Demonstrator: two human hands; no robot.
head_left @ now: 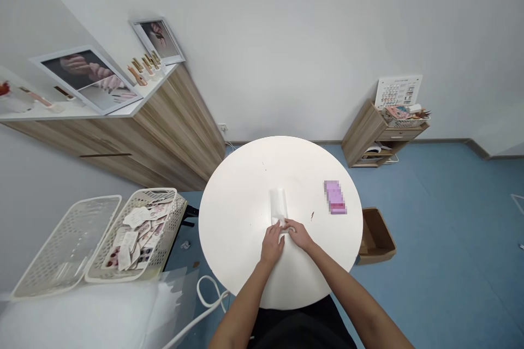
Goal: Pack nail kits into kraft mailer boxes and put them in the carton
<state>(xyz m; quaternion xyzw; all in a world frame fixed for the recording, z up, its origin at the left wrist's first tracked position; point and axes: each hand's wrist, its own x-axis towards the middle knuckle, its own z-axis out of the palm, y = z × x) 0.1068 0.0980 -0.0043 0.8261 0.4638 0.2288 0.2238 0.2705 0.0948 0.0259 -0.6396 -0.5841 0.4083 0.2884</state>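
Both my left hand and my right hand meet near the middle of a round white table, close to its near side. Their fingers pinch the lower end of a narrow, clear plastic sleeve, which lies flat and points away from me. Whatever is inside it, if anything, cannot be made out. To the right lies a pink rectangular package, its printing blurred, well apart from my hands. A small dark mark shows on the tabletop.
A white perforated basket full of paper packets stands left of the table, its lid folded open. A cardboard box sits on the blue floor to the right. Wooden cabinets, a shelf and a small drawer unit stand beyond.
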